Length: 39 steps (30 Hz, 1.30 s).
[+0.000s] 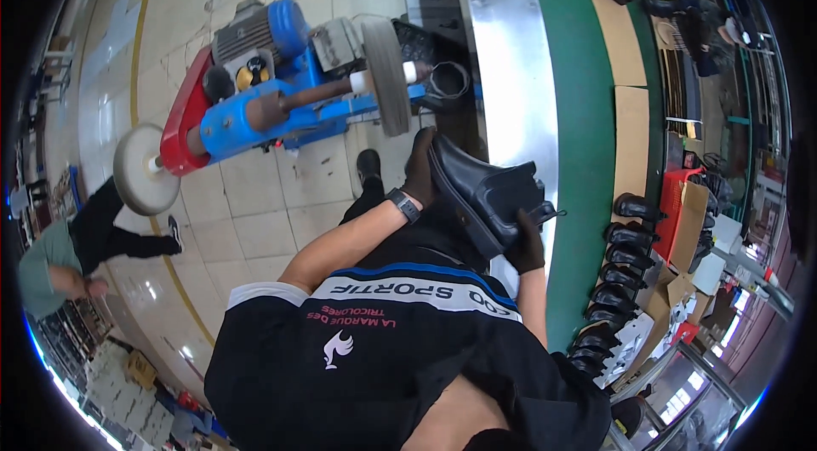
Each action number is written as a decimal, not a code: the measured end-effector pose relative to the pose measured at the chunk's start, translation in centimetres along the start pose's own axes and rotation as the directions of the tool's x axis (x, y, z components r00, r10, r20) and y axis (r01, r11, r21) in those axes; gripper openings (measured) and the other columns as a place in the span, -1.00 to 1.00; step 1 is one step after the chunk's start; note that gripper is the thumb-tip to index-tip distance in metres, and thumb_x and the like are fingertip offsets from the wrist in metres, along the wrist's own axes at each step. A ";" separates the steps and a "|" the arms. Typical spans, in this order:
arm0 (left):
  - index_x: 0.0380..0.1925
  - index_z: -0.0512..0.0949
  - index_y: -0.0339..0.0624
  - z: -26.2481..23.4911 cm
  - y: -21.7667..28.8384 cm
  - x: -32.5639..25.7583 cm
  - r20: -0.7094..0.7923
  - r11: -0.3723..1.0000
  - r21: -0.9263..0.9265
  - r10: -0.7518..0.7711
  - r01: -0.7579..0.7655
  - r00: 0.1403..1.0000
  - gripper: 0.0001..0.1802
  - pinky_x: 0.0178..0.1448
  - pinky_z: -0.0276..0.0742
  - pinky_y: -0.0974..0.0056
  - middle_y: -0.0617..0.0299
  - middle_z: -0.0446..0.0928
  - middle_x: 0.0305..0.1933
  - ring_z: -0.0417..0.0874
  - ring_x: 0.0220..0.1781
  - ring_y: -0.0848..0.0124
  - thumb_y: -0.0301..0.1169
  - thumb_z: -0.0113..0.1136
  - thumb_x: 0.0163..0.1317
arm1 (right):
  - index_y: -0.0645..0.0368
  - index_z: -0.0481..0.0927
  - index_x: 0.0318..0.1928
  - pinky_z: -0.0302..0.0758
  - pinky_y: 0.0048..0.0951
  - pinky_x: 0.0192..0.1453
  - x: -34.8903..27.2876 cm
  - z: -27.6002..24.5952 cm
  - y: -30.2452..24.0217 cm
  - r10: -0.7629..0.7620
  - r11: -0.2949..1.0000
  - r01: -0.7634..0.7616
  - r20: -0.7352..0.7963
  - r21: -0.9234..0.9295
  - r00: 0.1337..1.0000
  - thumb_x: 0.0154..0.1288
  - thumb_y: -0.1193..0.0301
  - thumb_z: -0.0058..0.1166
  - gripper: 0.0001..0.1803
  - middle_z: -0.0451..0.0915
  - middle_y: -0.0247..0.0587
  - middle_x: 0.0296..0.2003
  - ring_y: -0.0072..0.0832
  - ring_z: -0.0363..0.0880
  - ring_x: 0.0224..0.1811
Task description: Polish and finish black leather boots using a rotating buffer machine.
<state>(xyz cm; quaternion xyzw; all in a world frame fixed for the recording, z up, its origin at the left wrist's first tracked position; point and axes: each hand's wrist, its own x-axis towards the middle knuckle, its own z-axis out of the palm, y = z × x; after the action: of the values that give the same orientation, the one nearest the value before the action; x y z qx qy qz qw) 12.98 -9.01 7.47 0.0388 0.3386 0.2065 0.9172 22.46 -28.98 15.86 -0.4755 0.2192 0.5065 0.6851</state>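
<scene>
A black ankle boot (481, 187) with elastic side panels and a pull tab is held in front of me, its toe up and to the left. My left hand (420, 168), in a dark glove, is closed around the toe end. At the heel and shaft end, my right hand (528, 242), also gloved, grips the boot near the tab. Just beyond the toe stands a blue buffing machine (225, 123). The grey buffing wheel (386, 77) on its shaft is the part nearest the boot, and a gap shows between them.
A white wheel (146, 168) sits on the machine's far left end. To my right run a metal ledge (511, 68) and a green belt (583, 111). Several black boots (625, 259) line the belt's far side, near a red crate (678, 213). Another person (51, 264) is at the left.
</scene>
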 end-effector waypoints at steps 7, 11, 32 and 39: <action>-0.12 0.38 -0.18 -3.8 4.5 -1.8 -0.040 0.997 -0.070 -0.014 0.012 0.999 -0.38 0.07 0.39 0.21 0.12 0.48 -0.18 0.50 -0.12 0.30 0.15 -0.37 0.26 | 0.25 0.47 -0.09 0.42 -0.43 0.03 2.3 2.2 4.9 0.215 0.959 -0.194 0.086 -0.204 0.973 0.00 0.53 0.05 -0.63 0.55 -0.22 -0.22 -0.42 0.52 -0.16; 0.04 0.30 -0.23 -5.1 6.0 -0.2 -0.062 0.984 -0.171 -0.052 0.041 0.997 -0.28 0.13 0.36 0.14 0.01 0.46 -0.14 0.49 -0.09 0.18 0.19 -0.38 0.23 | 0.25 0.50 -0.18 0.42 -0.39 0.05 4.0 4.8 5.9 0.317 0.936 -0.291 0.117 -0.197 0.941 0.02 0.48 0.01 -0.72 0.54 -0.17 -0.20 -0.41 0.51 -0.11; 0.10 0.27 -0.13 -8.6 8.6 5.2 -0.024 0.974 0.031 -0.223 0.224 0.975 -0.37 0.19 0.30 0.14 0.11 0.41 0.06 0.43 0.09 0.27 0.11 -0.38 0.27 | 0.27 0.47 -0.14 0.41 -0.42 -0.01 9.7 1.6 11.9 0.088 0.872 0.013 0.182 -0.489 0.979 0.02 0.36 0.15 -0.63 0.52 -0.16 -0.24 -0.50 0.44 -0.09; 0.03 0.30 -0.34 -8.0 7.2 1.1 0.135 0.954 0.093 -0.297 0.286 0.945 -0.22 0.21 0.26 0.18 -0.01 0.43 0.02 0.44 0.05 0.21 0.20 -0.44 0.24 | 0.30 0.30 0.11 0.31 -0.32 0.11 0.5 4.5 4.5 -0.042 0.226 0.393 0.394 -0.892 0.918 -0.08 0.33 0.18 -0.31 0.47 -0.02 -0.10 -0.25 0.43 -0.02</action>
<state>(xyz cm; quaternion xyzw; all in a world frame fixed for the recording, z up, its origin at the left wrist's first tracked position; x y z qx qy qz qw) 6.05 -2.57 2.19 0.0363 0.2790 0.0528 0.9581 17.78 -24.65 15.59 -0.7388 -0.3045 0.4943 0.3422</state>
